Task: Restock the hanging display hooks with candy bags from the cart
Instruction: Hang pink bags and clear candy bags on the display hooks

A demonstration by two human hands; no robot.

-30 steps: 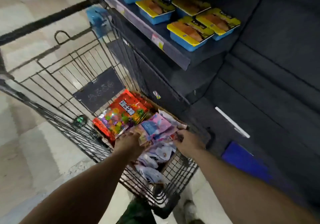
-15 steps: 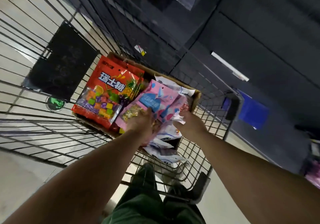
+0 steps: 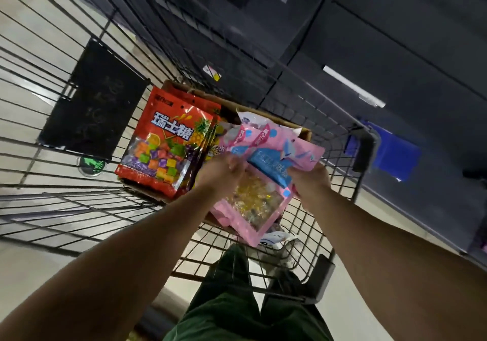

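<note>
A wire shopping cart (image 3: pixel 311 238) holds a cardboard box (image 3: pixel 303 132) of candy bags. Red fruit-candy bags (image 3: pixel 166 145) stand at the box's left side. My left hand (image 3: pixel 221 172) and my right hand (image 3: pixel 311 180) both grip a stack of pink candy bags (image 3: pixel 266 180) with blue labels and clear windows, lifted above the box. The left hand holds the stack's left edge, the right hand its right edge. More white and pink bags (image 3: pixel 276 236) lie beneath, mostly hidden. No hanging hooks are visible.
Dark shelving (image 3: pixel 395 50) rises on the right, close to the cart, with a white price strip (image 3: pixel 353 87) and a blue item (image 3: pixel 395 156) low down. A black panel (image 3: pixel 89 100) hangs on the cart's wire wall. My legs in green trousers (image 3: pixel 237 301) stand behind the cart.
The view has tilted down and closed in on the cart. Both hands have raised the pink bags out of the box and drawn them together into one stack.
</note>
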